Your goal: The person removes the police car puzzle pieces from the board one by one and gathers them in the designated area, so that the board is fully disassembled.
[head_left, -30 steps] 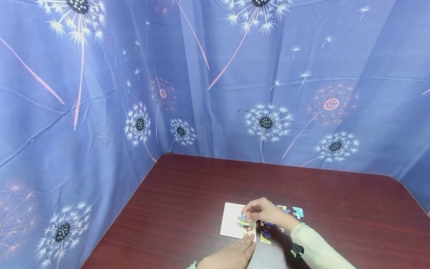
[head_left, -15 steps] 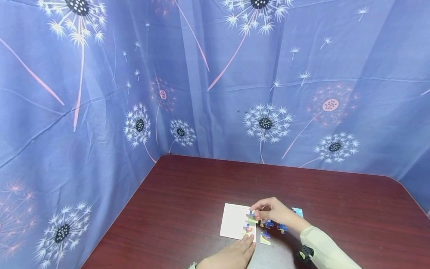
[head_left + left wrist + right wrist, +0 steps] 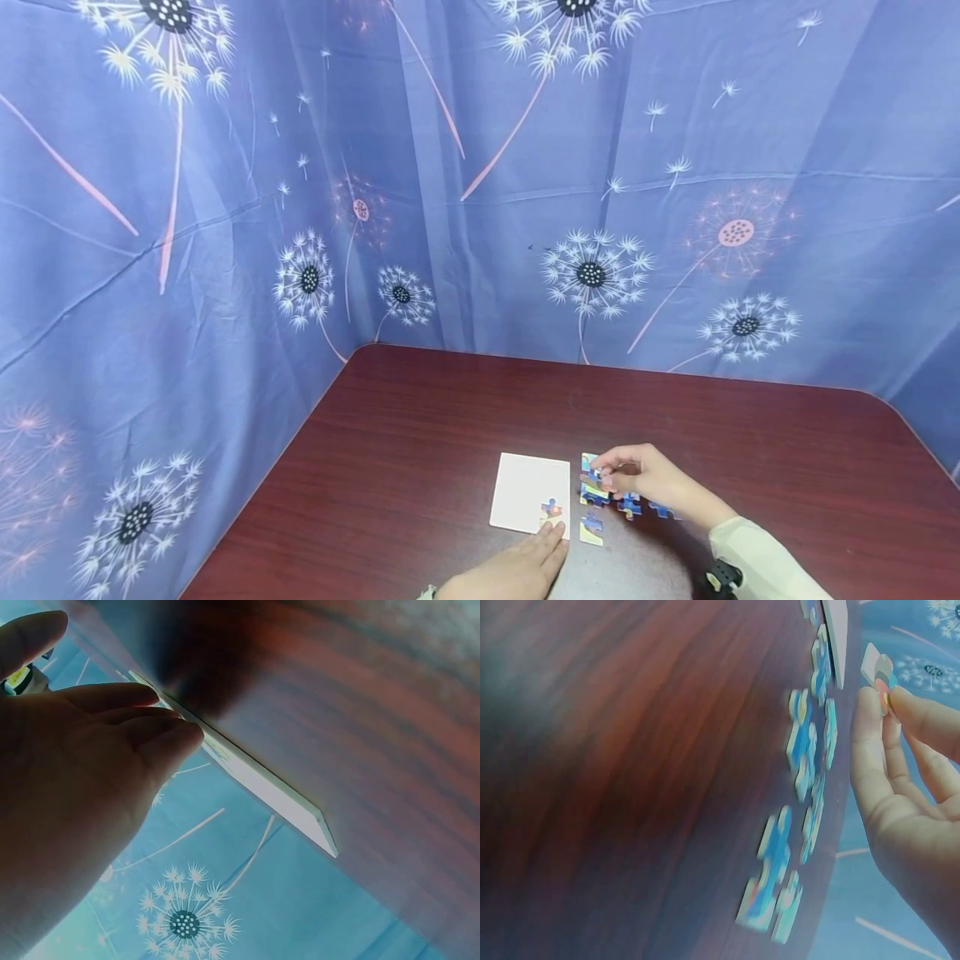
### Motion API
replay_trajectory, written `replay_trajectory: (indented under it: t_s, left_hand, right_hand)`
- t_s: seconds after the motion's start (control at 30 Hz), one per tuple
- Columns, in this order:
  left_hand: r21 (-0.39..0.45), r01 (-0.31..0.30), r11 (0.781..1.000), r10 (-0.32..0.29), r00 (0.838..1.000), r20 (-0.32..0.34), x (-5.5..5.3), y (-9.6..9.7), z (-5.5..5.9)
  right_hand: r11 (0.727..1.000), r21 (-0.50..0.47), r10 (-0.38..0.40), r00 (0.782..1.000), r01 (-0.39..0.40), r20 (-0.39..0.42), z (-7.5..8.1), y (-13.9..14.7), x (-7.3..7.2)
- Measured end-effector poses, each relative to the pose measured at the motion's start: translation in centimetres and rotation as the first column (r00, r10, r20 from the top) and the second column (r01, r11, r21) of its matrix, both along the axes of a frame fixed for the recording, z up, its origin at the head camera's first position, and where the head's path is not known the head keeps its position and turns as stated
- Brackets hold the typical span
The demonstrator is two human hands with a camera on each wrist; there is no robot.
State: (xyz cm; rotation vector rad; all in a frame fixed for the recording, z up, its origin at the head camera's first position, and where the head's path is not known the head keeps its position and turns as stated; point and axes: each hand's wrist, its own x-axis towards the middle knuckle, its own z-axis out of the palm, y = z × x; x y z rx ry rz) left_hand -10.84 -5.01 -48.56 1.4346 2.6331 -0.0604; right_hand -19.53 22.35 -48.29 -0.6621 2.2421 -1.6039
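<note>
A flat white puzzle board lies on the table, with one colourful jigsaw piece at its near right corner. My left hand rests on the board's near edge, fingers extended, as the left wrist view also shows. My right hand is just right of the board, over the loose pieces. Between its thumb and forefinger it pinches a jigsaw piece, seen raised above the table in the right wrist view. From the head, the fingers partly hide the pieces beneath.
Several loose jigsaw pieces lie right of the board, among them a yellow and blue piece nearest me and a blue piece farther right. Dark red wood makes up the tabletop. A blue dandelion-print curtain encloses the far and left sides.
My right hand has moved right, carrying the jigsaw piece off the board to above the loose pieces. My left hand stays at the board's near edge.
</note>
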Motion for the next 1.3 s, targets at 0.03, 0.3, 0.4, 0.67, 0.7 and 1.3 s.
replay_trajectory:
  t_s: [0.03,0.3,0.4,0.67,0.7,1.3]
  left_hand:
    - [-0.001,-0.004,1.000,0.004,1.000,0.006,0.0,0.0,0.1]
    - [0.030,0.015,0.999,-0.013,0.997,-0.078,-0.2,-0.6,0.8]
    - [0.056,0.002,0.998,0.003,0.997,-0.082,-0.5,-1.0,1.1]
    - [0.142,-0.102,0.984,0.106,0.994,-0.020,-2.2,-2.7,1.5]
    - [0.144,-0.120,0.982,0.123,0.992,-0.009,-2.4,-2.9,1.5]
    - [0.186,-0.220,0.958,0.188,0.967,0.173,-7.7,-5.9,0.6]
  right_hand:
    - [1.000,-0.008,0.002,1.000,-0.002,-0.003,0.0,0.3,0.1]
    - [0.999,-0.039,0.026,0.999,-0.027,-0.020,-0.1,2.2,1.2]
    - [0.997,-0.054,0.052,0.998,-0.054,-0.034,-0.2,2.9,1.6]
    - [0.994,-0.067,0.082,0.995,-0.086,-0.056,-0.6,4.0,2.8]
    - [0.994,-0.068,0.085,0.995,-0.089,-0.057,-0.6,4.1,2.9]
    - [0.985,-0.127,0.118,0.993,-0.116,0.011,-1.8,4.4,4.9]
